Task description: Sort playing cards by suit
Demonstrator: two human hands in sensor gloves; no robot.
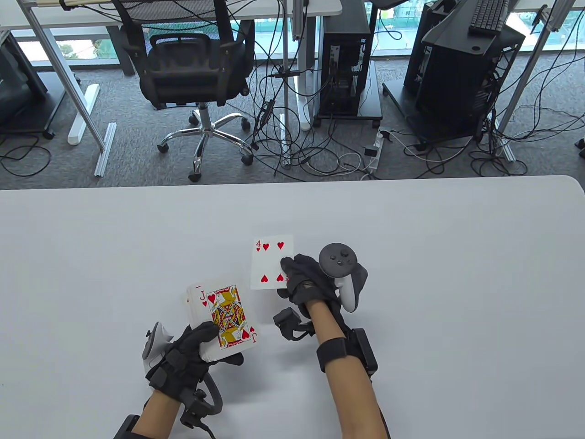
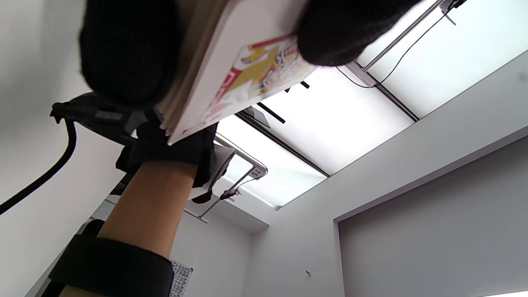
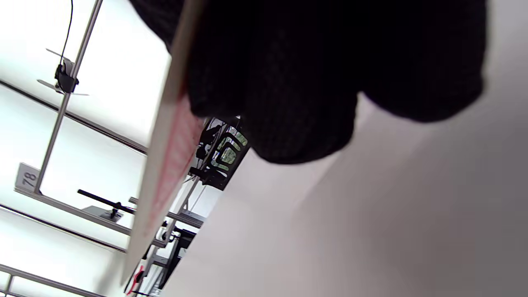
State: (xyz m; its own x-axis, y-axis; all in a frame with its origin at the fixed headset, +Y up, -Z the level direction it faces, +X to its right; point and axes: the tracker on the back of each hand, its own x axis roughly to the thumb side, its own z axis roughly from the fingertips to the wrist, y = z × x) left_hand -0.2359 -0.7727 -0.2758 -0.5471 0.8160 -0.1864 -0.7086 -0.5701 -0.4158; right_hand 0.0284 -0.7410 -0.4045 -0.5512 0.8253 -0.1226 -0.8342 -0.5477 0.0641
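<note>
My left hand [image 1: 201,347] grips a deck of playing cards [image 1: 221,320] face up above the white table [image 1: 411,238], with the jack of hearts on top. The deck also shows in the left wrist view [image 2: 231,70], held between gloved fingers [image 2: 342,29]. My right hand [image 1: 301,279] pinches a single card, the four of hearts [image 1: 269,263], by its lower right corner, face up, just right of the deck. In the right wrist view the card [image 3: 165,173] appears edge-on next to the gloved fingers [image 3: 288,82].
The table's far edge [image 1: 292,183] runs across the middle of the table view. Beyond it stand an office chair [image 1: 196,68], computer towers [image 1: 347,59] and floor cables.
</note>
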